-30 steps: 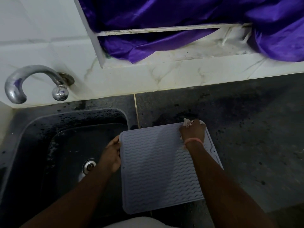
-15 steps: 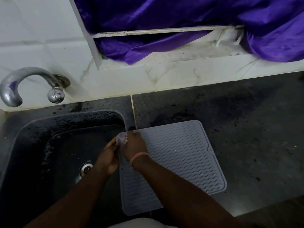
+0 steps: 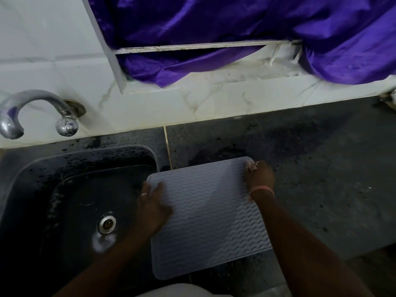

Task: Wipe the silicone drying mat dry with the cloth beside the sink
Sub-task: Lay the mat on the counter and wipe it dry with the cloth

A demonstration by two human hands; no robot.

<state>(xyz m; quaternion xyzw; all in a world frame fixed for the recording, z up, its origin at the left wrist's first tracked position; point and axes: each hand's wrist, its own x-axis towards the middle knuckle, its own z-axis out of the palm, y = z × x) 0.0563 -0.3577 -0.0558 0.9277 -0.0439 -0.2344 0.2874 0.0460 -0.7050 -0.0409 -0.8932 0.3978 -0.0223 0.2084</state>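
Note:
A grey silicone drying mat (image 3: 205,213) with a wavy ribbed surface lies on the dark counter, its left edge hanging over the sink. My left hand (image 3: 153,206) rests on the mat's left edge, fingers laid over it. My right hand (image 3: 259,175) is at the mat's far right corner and grips a small pale cloth (image 3: 250,165), of which only a bit shows past the fingers. A pink band sits on that wrist.
The dark sink (image 3: 70,189) with its drain (image 3: 106,224) lies to the left, a chrome tap (image 3: 32,110) above it. Dark speckled counter (image 3: 321,179) stretches to the right. Purple fabric (image 3: 235,28) hangs over the white tiled ledge behind.
My right hand swept with the cloth from the mat's far right corner to its far left corner, then back to the far right corner. The left hand shifted a little onto the mat's edge.

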